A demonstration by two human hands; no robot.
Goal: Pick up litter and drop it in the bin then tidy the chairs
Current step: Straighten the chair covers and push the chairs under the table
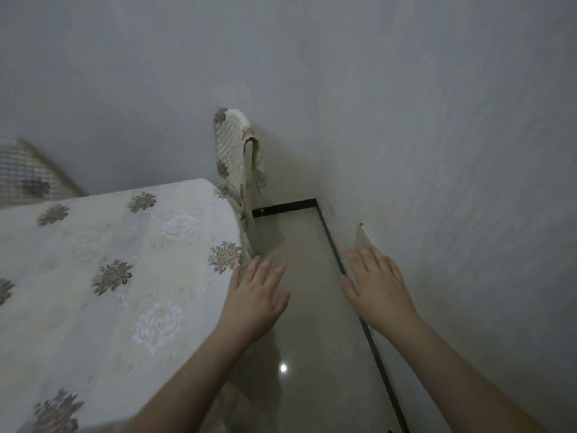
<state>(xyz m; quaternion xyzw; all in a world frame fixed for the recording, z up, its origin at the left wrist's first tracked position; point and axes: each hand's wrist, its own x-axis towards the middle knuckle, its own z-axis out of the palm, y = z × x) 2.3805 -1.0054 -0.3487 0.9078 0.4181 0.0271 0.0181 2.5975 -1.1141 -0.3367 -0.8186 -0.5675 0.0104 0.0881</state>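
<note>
A chair (234, 148) with a cream quilted cover and flower patches stands in the far corner, tucked against the table's end. Part of a second covered chair (28, 176) shows blurred at the far left. My left hand (254, 300) hovers with fingers spread over the floor beside the table's edge, holding nothing. My right hand (376, 284) is stretched forward with straight fingers close to the wall, also holding nothing. No litter or bin is in view.
A table under a cream flowered cloth (109, 276) fills the left. A glossy tiled floor strip (299, 276) runs between table and grey wall (437, 151), edged by a dark skirting line. A pale wall plate (363, 235) sits just beyond my right fingertips.
</note>
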